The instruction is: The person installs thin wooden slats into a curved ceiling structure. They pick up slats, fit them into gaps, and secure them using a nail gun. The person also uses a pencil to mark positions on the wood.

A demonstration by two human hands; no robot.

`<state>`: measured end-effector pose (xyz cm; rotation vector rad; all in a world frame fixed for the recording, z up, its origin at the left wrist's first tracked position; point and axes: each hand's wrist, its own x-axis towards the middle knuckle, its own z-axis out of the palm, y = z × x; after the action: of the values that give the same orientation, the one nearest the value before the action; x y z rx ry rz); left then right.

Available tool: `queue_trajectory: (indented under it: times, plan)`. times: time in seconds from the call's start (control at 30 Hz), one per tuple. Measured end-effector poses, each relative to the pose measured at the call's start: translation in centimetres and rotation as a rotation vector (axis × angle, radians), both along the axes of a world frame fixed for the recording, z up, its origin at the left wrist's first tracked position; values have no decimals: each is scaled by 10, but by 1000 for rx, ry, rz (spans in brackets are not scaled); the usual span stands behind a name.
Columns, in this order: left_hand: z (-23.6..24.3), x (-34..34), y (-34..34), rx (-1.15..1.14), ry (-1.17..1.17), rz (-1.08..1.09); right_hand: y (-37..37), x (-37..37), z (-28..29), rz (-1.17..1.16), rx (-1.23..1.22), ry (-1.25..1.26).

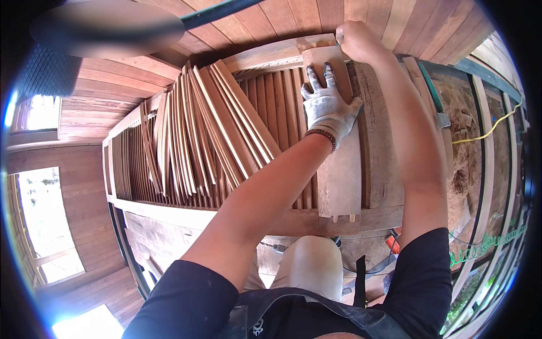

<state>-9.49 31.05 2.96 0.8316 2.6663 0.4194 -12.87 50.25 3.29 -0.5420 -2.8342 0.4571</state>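
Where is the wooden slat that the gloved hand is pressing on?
In the head view, right of centre: the wooden slat lies across the wooden frame, under the gloved left hand, right of the leaning slats.

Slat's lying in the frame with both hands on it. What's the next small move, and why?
Probably press the slat flat and nudge it left. The left hand lies flat on it, the right hand grips its top at the frame, and its foot overhangs the lower rail.

At centre frame a matt, smooth reddish-brown wooden slat (339, 169) lies under a rough-knit grey-white cloth work glove (326, 104), a loose fan of thin matt wooden slats (209, 130) leans at centre left, and glossier reddish wooden wall boards (339, 14) run along the top.
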Motion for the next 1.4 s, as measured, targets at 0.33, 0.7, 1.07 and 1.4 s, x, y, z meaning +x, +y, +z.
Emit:
queue_trajectory:
  times: [0.33, 0.7, 1.07, 1.4]
  plan:
    - [5, -2, -2, 21, -60, -7, -24, -16, 8, 16, 124, 40]
    - [4, -3, -4, 40, -73, -7, -31, -34, 21, 101, 9, 30]
    - [1, -2, -2, 51, -35, -28, -33, -50, 15, 91, 45, -16]
    - [-1, 2, -5, 85, -1, -9, -123, 228, -67, -499, -410, 430]
